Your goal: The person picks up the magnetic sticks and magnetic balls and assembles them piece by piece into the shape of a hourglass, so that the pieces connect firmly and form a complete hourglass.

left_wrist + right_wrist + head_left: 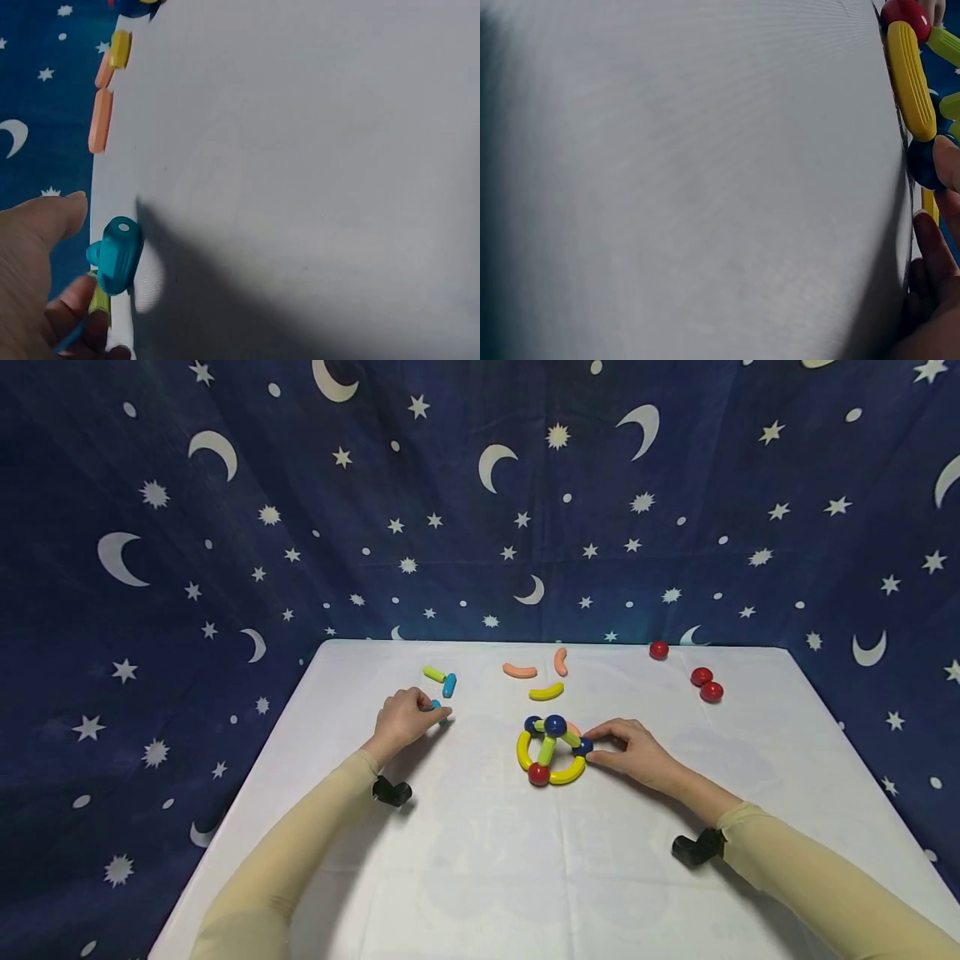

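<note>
Probably light and stiff, so best to take the blue rod (120,259) across its ridged middle, near the tabletop (465,860) and between the parted thumb and fingers of the left hand (402,721) (seemingly with a gap at the thumb, judging by the wrist view), just nearer than another blue rod (449,685) and a green rod (434,674). Likewise likely light, but apt to part at the joints, so steady the ball-and-rod frame (547,752) at mid-table by its dark blue ball (582,747), smooth and perhaps slippery, already pinched between thumb and finger of the right hand (637,756).
</note>
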A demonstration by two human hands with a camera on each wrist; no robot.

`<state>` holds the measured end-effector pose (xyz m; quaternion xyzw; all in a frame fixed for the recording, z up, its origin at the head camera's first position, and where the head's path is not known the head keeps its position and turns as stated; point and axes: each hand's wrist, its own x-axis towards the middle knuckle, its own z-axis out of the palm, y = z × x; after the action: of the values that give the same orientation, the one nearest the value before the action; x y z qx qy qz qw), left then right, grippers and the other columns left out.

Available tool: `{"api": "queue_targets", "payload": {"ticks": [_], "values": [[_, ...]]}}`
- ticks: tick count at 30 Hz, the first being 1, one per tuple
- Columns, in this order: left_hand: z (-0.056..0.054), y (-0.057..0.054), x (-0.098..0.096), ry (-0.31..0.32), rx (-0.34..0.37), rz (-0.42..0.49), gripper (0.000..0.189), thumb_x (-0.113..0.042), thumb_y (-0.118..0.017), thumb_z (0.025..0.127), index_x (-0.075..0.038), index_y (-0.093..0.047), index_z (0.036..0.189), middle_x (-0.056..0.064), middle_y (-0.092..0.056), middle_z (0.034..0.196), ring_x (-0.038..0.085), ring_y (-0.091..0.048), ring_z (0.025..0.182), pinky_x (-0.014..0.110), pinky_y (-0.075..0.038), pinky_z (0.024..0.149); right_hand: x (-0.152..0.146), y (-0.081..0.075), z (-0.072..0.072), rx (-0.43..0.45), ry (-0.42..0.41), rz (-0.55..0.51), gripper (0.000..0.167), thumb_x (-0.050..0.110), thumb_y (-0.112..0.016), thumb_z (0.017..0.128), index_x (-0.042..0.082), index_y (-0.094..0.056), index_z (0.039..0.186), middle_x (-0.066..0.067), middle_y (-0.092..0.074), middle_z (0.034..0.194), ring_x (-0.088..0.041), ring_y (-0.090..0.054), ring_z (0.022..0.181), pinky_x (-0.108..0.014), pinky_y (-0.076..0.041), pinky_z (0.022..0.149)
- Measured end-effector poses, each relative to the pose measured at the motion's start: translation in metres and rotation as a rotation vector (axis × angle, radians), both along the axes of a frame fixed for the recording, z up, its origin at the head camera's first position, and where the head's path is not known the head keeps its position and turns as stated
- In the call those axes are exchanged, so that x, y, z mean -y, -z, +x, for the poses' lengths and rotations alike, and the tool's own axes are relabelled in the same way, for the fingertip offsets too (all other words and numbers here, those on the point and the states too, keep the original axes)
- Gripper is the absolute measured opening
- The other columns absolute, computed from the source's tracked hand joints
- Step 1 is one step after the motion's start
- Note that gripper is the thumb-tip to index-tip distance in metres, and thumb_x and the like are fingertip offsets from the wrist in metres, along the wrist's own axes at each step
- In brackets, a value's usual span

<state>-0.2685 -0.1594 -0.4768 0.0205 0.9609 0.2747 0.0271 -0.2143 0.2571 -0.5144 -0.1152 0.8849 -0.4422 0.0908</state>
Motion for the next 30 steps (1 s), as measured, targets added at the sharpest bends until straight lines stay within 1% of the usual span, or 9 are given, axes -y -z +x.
{"api": "queue_targets", "payload": {"ticks": [3, 7, 9, 12, 14, 17, 22, 26, 30], "values": [[-0.003, 0.0, -0.001, -0.025, 0.048, -0.077, 0.051, -0.063, -0.066, 0.091, -0.012, -0.063, 0.095, 0.006, -0.06, 0.094, 0.028, -0.055, 0.088, 0.044, -0.044, 0.078, 0.0, 0.001, 0.001, 0.005, 0.003, -0.004, 0.042, 0.042, -0.08, 0.089, 0.017, -0.072, 0.122, -0.001, -0.065, 0.122, -0.028, -0.043, 0.126, -0.052, -0.034, 0.107], [-0.007, 0.003, -0.005, -0.057, 0.065, -0.157, 0.052, -0.063, -0.066, 0.09, -0.012, -0.062, 0.096, 0.007, -0.059, 0.094, 0.03, -0.055, 0.091, 0.048, -0.044, 0.083, 0.001, 0.004, 0.001, 0.012, 0.009, -0.009, 0.042, 0.042, -0.081, 0.089, 0.017, -0.072, 0.122, -0.002, -0.064, 0.123, -0.028, -0.042, 0.126, -0.053, -0.035, 0.108], [-0.007, 0.004, -0.006, -0.067, 0.071, -0.163, 0.049, -0.06, -0.067, 0.09, -0.012, -0.062, 0.098, 0.007, -0.059, 0.097, 0.031, -0.054, 0.095, 0.05, -0.042, 0.087, 0.001, 0.005, 0.001, 0.011, 0.01, -0.006, 0.042, 0.042, -0.081, 0.089, 0.018, -0.072, 0.122, -0.002, -0.064, 0.123, -0.028, -0.042, 0.126, -0.053, -0.035, 0.108], [-0.008, 0.005, -0.005, -0.062, 0.075, -0.133, 0.042, -0.052, -0.069, 0.091, -0.012, -0.065, 0.105, 0.007, -0.059, 0.102, 0.032, -0.051, 0.1, 0.053, -0.039, 0.091, 0.0, 0.005, 0.001, 0.004, 0.011, 0.004, 0.042, 0.043, -0.081, 0.088, 0.019, -0.072, 0.122, -0.001, -0.065, 0.123, -0.027, -0.042, 0.126, -0.053, -0.035, 0.108], [-0.008, 0.006, -0.004, -0.042, 0.058, -0.11, 0.037, -0.046, -0.07, 0.093, -0.012, -0.068, 0.109, 0.007, -0.06, 0.104, 0.031, -0.051, 0.102, 0.053, -0.039, 0.091, -0.001, 0.005, 0.001, -0.003, 0.01, 0.012, 0.042, 0.043, -0.08, 0.089, 0.019, -0.072, 0.122, 0.0, -0.065, 0.123, -0.027, -0.042, 0.127, -0.054, -0.034, 0.108], [-0.008, 0.008, -0.001, 0.011, 0.023, -0.066, 0.032, -0.038, -0.071, 0.095, -0.015, -0.073, 0.116, 0.008, -0.062, 0.109, 0.032, -0.05, 0.105, 0.054, -0.038, 0.092, -0.002, 0.004, 0.0, -0.011, 0.013, 0.013, 0.041, 0.042, -0.08, 0.089, 0.019, -0.072, 0.122, -0.001, -0.065, 0.123, -0.029, -0.042, 0.128, -0.055, -0.032, 0.109], [-0.01, 0.013, 0.008, 0.112, -0.027, -0.013, 0.033, -0.033, -0.073, 0.096, -0.016, -0.074, 0.125, 0.009, -0.067, 0.119, 0.031, -0.052, 0.106, 0.051, -0.037, 0.094, -0.002, 0.003, 0.001, -0.016, 0.016, 0.013, 0.041, 0.04, -0.081, 0.089, 0.018, -0.072, 0.122, -0.002, -0.065, 0.123, -0.03, -0.041, 0.129, -0.057, -0.03, 0.109], [-0.012, 0.015, 0.014, 0.176, -0.057, -0.006, 0.034, -0.032, -0.074, 0.096, -0.014, -0.074, 0.125, 0.008, -0.069, 0.122, 0.028, -0.053, 0.103, 0.047, -0.038, 0.092, -0.002, 0.005, 0.0, -0.019, 0.015, 0.01, 0.042, 0.041, -0.081, 0.089, 0.017, -0.072, 0.122, -0.002, -0.065, 0.123, -0.03, -0.041, 0.129, -0.057, -0.03, 0.109], [-0.013, 0.015, 0.019, 0.199, -0.064, 0.0, 0.03, -0.031, -0.074, 0.096, -0.014, -0.076, 0.121, 0.008, -0.07, 0.118, 0.027, -0.053, 0.099, 0.045, -0.038, 0.089, -0.001, 0.005, 0.0, -0.027, 0.014, 0.008, 0.04, 0.041, -0.081, 0.089, 0.018, -0.072, 0.121, -0.001, -0.065, 0.123, -0.029, -0.041, 0.129, -0.055, -0.031, 0.109]]}}
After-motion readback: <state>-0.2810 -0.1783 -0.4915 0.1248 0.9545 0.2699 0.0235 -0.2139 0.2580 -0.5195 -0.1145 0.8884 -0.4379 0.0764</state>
